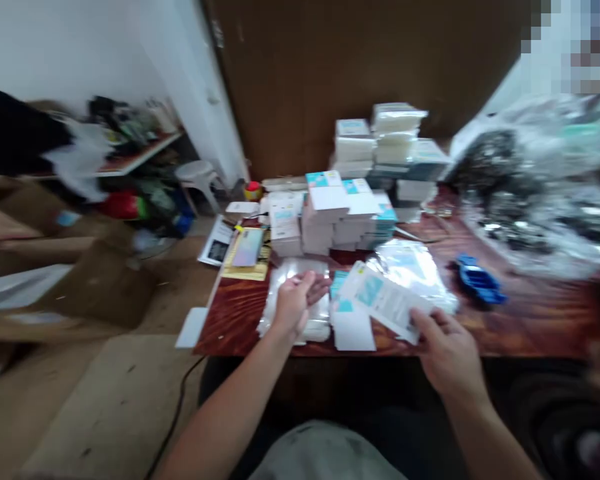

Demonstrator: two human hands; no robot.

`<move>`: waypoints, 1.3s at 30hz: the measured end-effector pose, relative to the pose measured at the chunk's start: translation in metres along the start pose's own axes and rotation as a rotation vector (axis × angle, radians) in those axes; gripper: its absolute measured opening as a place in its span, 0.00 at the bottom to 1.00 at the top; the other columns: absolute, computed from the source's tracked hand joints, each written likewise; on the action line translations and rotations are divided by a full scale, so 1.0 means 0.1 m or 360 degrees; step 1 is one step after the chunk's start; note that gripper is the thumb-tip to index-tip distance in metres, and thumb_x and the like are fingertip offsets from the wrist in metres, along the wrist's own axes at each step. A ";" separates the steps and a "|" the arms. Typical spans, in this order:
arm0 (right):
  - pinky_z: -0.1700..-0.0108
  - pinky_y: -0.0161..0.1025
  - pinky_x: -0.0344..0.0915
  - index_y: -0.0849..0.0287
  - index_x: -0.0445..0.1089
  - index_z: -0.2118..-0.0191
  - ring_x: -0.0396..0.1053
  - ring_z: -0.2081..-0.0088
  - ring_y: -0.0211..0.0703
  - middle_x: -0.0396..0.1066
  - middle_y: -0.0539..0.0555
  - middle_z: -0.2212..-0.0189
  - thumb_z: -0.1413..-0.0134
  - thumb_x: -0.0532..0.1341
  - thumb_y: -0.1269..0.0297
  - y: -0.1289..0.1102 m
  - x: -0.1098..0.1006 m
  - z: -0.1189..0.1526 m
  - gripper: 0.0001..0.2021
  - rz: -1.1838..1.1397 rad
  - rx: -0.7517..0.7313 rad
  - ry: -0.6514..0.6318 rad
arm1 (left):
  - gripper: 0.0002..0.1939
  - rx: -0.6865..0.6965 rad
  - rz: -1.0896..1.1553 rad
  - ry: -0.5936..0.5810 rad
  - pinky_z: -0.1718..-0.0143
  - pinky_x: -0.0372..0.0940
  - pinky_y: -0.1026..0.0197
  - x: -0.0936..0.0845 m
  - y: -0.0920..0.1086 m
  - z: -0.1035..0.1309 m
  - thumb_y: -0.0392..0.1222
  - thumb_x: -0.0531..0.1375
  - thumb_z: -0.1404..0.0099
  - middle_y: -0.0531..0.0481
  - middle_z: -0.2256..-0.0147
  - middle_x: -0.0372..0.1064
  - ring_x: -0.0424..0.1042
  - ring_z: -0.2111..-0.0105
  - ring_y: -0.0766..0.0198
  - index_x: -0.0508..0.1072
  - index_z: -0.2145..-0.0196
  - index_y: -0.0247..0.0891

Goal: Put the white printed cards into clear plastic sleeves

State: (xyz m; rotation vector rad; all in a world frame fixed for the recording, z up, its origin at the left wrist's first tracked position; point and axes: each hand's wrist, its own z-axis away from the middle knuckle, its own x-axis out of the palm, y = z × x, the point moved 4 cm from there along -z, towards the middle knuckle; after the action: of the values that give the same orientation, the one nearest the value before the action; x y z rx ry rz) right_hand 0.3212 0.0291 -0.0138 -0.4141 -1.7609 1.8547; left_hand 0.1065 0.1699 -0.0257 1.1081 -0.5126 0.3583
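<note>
My right hand [447,343] grips a white card with teal print [380,297] by its lower right corner and holds it tilted above the table. My left hand [296,303] is over a pile of clear plastic bags [316,327], its fingers loosely bent and apart, with nothing visible in them. Between the hands lie more white and teal cards [354,330], partly covered by the held one. Behind the held card is a second batch of shiny clear bags [415,267].
Stacks of cards [325,213] rise behind the hands, with taller stacks [397,133] against the brown panel. A blue tool-like object [480,280] and a heap of plastic-wrapped items [525,187] are to the right. A phone [249,247] rests at left; cardboard boxes [95,273] stand beyond.
</note>
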 end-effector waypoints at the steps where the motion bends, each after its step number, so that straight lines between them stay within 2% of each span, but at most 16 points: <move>1: 0.84 0.37 0.71 0.58 0.73 0.65 0.71 0.81 0.41 0.76 0.52 0.74 0.51 0.70 0.54 0.01 -0.03 0.02 0.13 0.0018 0.0065 -0.0002 | 0.10 0.0012 -0.0012 0.0032 0.56 0.72 0.55 0.01 0.00 -0.03 0.40 0.67 0.40 0.40 0.66 0.78 0.79 0.64 0.58 0.71 0.65 0.32; 4: 0.82 0.36 0.72 0.59 0.72 0.63 0.74 0.77 0.43 0.76 0.53 0.72 0.50 0.70 0.51 0.06 -0.05 0.08 0.16 -0.0011 0.0281 -0.0133 | 0.11 -0.0029 -0.0020 0.0062 0.56 0.73 0.54 0.06 -0.06 -0.06 0.39 0.68 0.41 0.41 0.66 0.78 0.79 0.64 0.58 0.71 0.64 0.33; 7: 0.84 0.33 0.68 0.60 0.70 0.64 0.74 0.79 0.44 0.76 0.54 0.75 0.50 0.69 0.49 0.03 -0.05 0.08 0.19 0.0094 0.0292 -0.0198 | 0.12 -0.0047 -0.0049 0.0054 0.57 0.73 0.55 0.11 -0.08 -0.01 0.38 0.69 0.42 0.41 0.66 0.78 0.79 0.64 0.59 0.71 0.63 0.33; 10: 0.89 0.28 0.57 0.60 0.68 0.67 0.66 0.87 0.37 0.70 0.49 0.84 0.49 0.68 0.48 0.00 -0.03 0.02 0.18 0.0223 0.0246 -0.0182 | 0.12 -0.0036 -0.0072 0.0016 0.57 0.73 0.55 0.13 -0.07 0.04 0.39 0.69 0.41 0.41 0.65 0.78 0.79 0.63 0.58 0.72 0.63 0.32; 12: 0.90 0.26 0.51 0.59 0.67 0.68 0.60 0.90 0.33 0.67 0.46 0.86 0.48 0.67 0.49 0.01 -0.01 -0.04 0.18 0.0234 0.0224 -0.0143 | 0.12 -0.0053 -0.0077 -0.0018 0.57 0.74 0.56 0.15 -0.08 0.07 0.39 0.68 0.41 0.40 0.64 0.78 0.79 0.63 0.58 0.72 0.63 0.32; 14: 0.90 0.26 0.50 0.59 0.66 0.68 0.58 0.90 0.31 0.66 0.45 0.85 0.48 0.67 0.49 0.05 0.01 -0.09 0.17 0.0188 0.0195 -0.0101 | 0.12 -0.0094 -0.0088 -0.0049 0.58 0.74 0.57 0.16 -0.11 0.10 0.40 0.68 0.41 0.40 0.64 0.78 0.79 0.63 0.57 0.72 0.62 0.32; 19: 0.90 0.26 0.50 0.58 0.66 0.67 0.57 0.89 0.30 0.67 0.45 0.83 0.46 0.66 0.50 0.13 -0.04 -0.14 0.16 0.0113 0.0175 -0.0156 | 0.13 -0.0066 -0.0102 -0.0007 0.57 0.74 0.55 0.13 -0.14 0.13 0.39 0.68 0.41 0.39 0.63 0.78 0.79 0.61 0.55 0.71 0.62 0.32; 24: 0.91 0.26 0.50 0.60 0.69 0.65 0.56 0.89 0.29 0.66 0.45 0.83 0.46 0.67 0.51 0.03 -0.20 -0.14 0.16 0.0168 0.0115 -0.0193 | 0.12 -0.0004 -0.0115 0.0038 0.55 0.73 0.53 0.07 -0.11 0.08 0.39 0.68 0.41 0.39 0.63 0.78 0.80 0.62 0.55 0.71 0.63 0.32; 29: 0.91 0.27 0.50 0.59 0.67 0.68 0.55 0.89 0.29 0.66 0.44 0.83 0.48 0.67 0.51 0.07 -0.10 -0.21 0.16 0.0151 0.0172 -0.0239 | 0.14 -0.0074 -0.0142 -0.0008 0.61 0.74 0.57 0.14 -0.15 0.13 0.40 0.69 0.42 0.40 0.63 0.78 0.79 0.64 0.57 0.71 0.62 0.32; 34: 0.88 0.28 0.53 0.58 0.67 0.66 0.58 0.87 0.32 0.66 0.44 0.83 0.47 0.66 0.51 0.15 0.06 -0.23 0.16 0.0061 0.0091 -0.0113 | 0.16 -0.0105 -0.0176 -0.0029 0.71 0.71 0.64 0.18 -0.19 0.22 0.43 0.70 0.44 0.46 0.66 0.77 0.76 0.70 0.64 0.72 0.62 0.33; 39: 0.79 0.31 0.63 0.58 0.66 0.67 0.66 0.80 0.36 0.71 0.48 0.79 0.44 0.65 0.52 0.08 0.11 -0.12 0.14 0.0177 -0.0173 0.0077 | 0.16 -0.0088 -0.0206 -0.0054 0.72 0.71 0.65 0.15 -0.12 0.25 0.44 0.70 0.45 0.47 0.66 0.76 0.76 0.70 0.65 0.73 0.63 0.34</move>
State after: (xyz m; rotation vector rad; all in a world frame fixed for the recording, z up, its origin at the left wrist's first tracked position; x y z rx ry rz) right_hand 0.3178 0.0452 -0.0208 -0.6049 -1.8449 1.8130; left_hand 0.1199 0.1430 -0.0174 1.0896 -0.4754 0.2115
